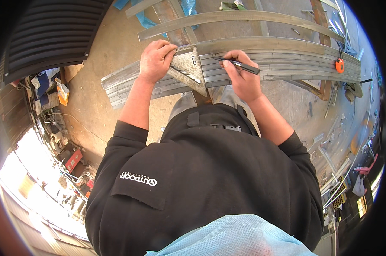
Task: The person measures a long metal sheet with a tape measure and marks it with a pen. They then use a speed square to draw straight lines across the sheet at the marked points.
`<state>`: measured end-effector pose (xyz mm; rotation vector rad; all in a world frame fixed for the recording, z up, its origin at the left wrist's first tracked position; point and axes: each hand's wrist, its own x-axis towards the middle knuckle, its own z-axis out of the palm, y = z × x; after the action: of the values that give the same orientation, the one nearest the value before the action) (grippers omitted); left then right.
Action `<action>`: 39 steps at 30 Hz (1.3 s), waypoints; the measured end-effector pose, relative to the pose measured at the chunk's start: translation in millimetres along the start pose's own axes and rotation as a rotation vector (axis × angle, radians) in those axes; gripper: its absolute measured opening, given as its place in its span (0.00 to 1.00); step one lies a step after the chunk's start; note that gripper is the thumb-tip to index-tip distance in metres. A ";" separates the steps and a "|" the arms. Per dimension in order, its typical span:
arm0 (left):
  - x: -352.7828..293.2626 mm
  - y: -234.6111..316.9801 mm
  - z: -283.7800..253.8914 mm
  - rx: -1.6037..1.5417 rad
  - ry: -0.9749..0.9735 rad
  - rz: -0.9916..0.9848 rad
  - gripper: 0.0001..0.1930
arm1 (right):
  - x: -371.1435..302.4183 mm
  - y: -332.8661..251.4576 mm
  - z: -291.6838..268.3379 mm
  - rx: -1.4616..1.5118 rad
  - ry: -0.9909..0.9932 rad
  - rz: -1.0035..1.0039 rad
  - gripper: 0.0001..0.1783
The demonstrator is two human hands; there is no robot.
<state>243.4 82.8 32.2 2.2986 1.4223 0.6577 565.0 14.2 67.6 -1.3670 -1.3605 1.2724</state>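
Several grey metal bars lie side by side in front of me, with thin lines marked across them. A worn triangular square rests across the bars, its straight edge facing right. My left hand grips the square's upper left corner, thumb and fingers closed on it. In my right hand is a black marker pen, held like a writing tool. Its tip points left and sits over the bars just right of the square's edge; whether it touches the metal I cannot tell.
An orange tape measure lies at the bars' right end. Beyond them, another long metal bar runs across the supports. Green-and-white gloves lie at the far side. A dark ribbed shutter stands far left, with clutter along both sides of the floor.
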 end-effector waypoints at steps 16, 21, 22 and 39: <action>0.1 6.3 -2.3 0.057 -0.021 0.010 0.09 | 28.7 12.8 29.4 -0.022 0.066 -0.031 0.09; 0.0 6.6 -0.7 0.077 -0.016 0.016 0.08 | 32.3 15.6 33.5 -0.042 0.066 -0.060 0.09; -0.4 6.2 -0.2 0.074 -0.011 0.016 0.08 | 32.2 16.0 34.3 -0.047 0.065 -0.065 0.09; -3.9 3.7 6.5 0.115 0.007 0.030 0.08 | 27.8 14.2 42.6 -0.348 0.080 -0.371 0.12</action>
<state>248.3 77.3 28.0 2.4113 1.4674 0.6083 523.3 35.9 43.5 -1.2938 -1.7392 0.7521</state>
